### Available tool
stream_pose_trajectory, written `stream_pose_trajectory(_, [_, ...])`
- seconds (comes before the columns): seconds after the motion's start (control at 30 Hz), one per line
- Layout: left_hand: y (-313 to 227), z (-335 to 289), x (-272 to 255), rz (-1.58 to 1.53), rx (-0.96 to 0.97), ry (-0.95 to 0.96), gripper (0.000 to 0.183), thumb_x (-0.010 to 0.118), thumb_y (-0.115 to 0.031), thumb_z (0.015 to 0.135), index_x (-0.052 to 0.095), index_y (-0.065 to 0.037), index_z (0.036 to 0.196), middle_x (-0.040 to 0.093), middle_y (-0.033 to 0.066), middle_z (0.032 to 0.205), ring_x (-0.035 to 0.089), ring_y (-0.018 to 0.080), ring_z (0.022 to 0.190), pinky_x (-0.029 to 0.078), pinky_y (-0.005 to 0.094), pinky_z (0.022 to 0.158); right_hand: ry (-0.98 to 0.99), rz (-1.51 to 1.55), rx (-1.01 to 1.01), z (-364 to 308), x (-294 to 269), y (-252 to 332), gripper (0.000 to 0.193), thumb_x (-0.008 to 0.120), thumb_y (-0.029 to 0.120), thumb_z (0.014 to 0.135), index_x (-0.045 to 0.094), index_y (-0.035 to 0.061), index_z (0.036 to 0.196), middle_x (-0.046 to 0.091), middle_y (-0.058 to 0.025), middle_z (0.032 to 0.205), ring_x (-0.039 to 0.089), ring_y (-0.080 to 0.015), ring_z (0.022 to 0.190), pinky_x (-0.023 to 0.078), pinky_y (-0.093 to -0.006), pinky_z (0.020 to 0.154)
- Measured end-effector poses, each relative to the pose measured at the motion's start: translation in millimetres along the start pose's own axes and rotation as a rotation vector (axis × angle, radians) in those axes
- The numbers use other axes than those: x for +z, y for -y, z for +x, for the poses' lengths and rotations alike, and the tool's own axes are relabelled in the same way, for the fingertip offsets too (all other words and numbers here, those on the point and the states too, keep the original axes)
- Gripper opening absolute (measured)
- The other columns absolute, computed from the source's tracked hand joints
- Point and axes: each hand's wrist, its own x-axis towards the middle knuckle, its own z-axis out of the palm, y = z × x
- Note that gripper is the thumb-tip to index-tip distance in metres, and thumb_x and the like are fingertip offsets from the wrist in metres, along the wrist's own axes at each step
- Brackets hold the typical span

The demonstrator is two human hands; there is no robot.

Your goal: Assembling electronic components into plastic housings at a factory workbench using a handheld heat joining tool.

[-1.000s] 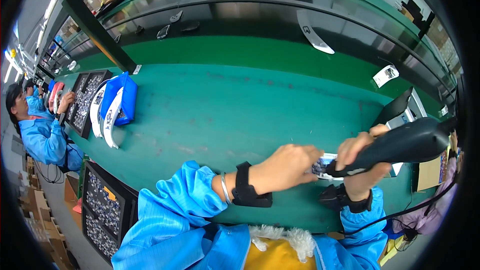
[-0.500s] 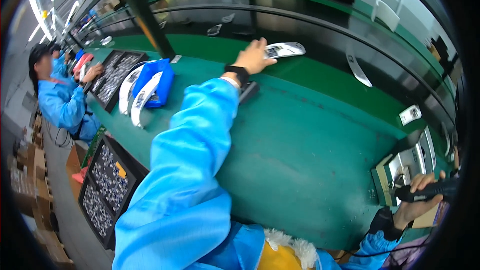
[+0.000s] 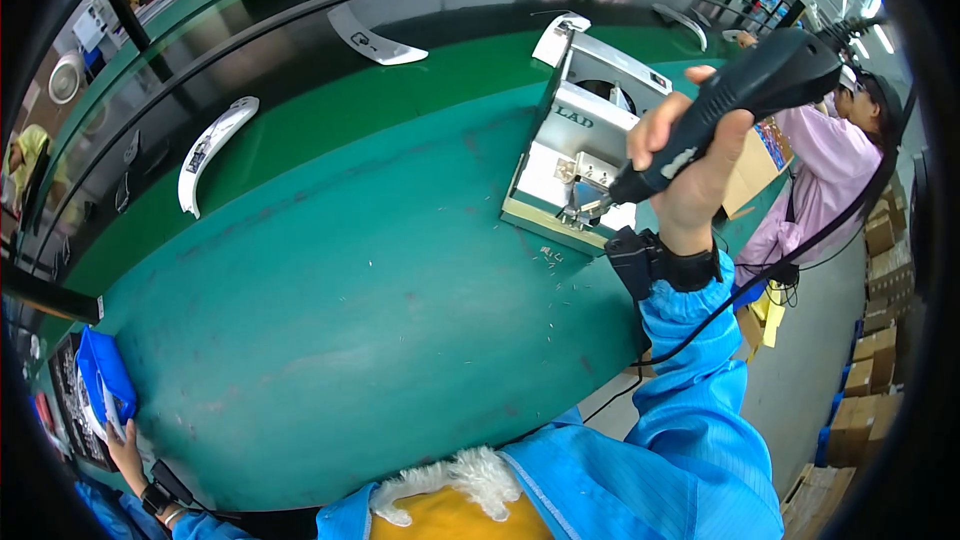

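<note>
The blue bin (image 3: pixel 100 380) sits at the far left end of the green table (image 3: pixel 350 320), and white curved plastic parts (image 3: pixel 108 418) stand in it. The left hand (image 3: pixel 128 445) reaches to the near edge of that bin, next to the white parts; only a little of the hand shows, and whether its fingers are closed or loose cannot be told. A black band rings that wrist.

Well away from the bin, at the right end of the table, stands a metal box (image 3: pixel 585 155) with an open front. The right hand (image 3: pixel 690 155) is clenched around the black handle of an electric screwdriver (image 3: pixel 740 100), whose tip points down into the small tray at the box's lower front. A dark cable runs from the tool down past the blue sleeve.

Beyond the bin, on the black belt (image 3: pixel 300 80) behind the table, lie two white curved shells (image 3: pixel 212 150), one nearer the bin, one (image 3: pixel 375 40) farther right. Past the metal box a person in pink (image 3: pixel 830 180) works.

Half a second ago the left arm stretched out toward the belt with a white shell at its fingers; now it has drawn back to the bin. The right hand, then low at the table's edge, has risen to the metal box.
</note>
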Motion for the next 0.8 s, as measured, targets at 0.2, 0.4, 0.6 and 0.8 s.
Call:
stream_pose_trajectory(0.2, [62.3,17.0,-16.8,0.046,0.014,-0.054,0.052,0.065,-0.020,0.080,0.045,0.012,0.116,0.056,0.0150,0.105,0.052,0.0186,0.093,0.040,0.0284,0.082,0.067,-0.143,0.038,-1.8,15.3,0.3,0.060,0.037,0.056,0.086,0.034,0.0025,0.114,0.046,-0.0079,0.058,0.048,-0.0159,0.045,0.040,-0.0266,0.044])
stream_pose_trajectory(0.4, [40.9,4.4,-66.6,0.017,-0.080,-0.018,0.048,0.066,-0.018,0.079,0.048,0.013,0.112,0.060,0.0120,0.094,0.054,0.0140,0.081,0.041,0.0244,0.072,0.101,-0.160,0.039,-0.5,17.8,1.4,0.062,0.039,0.056,0.085,0.034,0.0018,0.114,0.047,-0.0084,0.058,0.049,-0.0160,0.045,0.040,-0.0265,0.044])
stream_pose_trajectory(0.6, [-76.4,-18.2,-98.9,-0.283,0.256,-0.169,0.053,0.063,-0.011,0.079,0.040,0.007,0.124,0.052,0.0128,0.114,0.050,0.0151,0.101,0.039,0.0248,0.086,0.148,-0.218,0.018,0.0,16.4,2.0,0.063,0.041,0.057,0.084,0.035,0.0004,0.112,0.047,-0.0083,0.058,0.050,-0.0156,0.046,0.040,-0.0256,0.044])
stream_pose_trajectory(0.8, [-307.3,-125.9,-8.0,-0.348,0.875,0.276,0.063,0.074,-0.008,0.051,0.055,-0.001,0.110,0.055,0.0056,0.096,0.054,0.0156,0.085,0.045,0.0271,0.073,0.149,-0.227,0.091,2.4,33.2,4.1,0.060,0.038,0.056,0.086,0.035,0.0015,0.110,0.047,-0.0069,0.057,0.048,-0.0142,0.044,0.039,-0.0245,0.044])
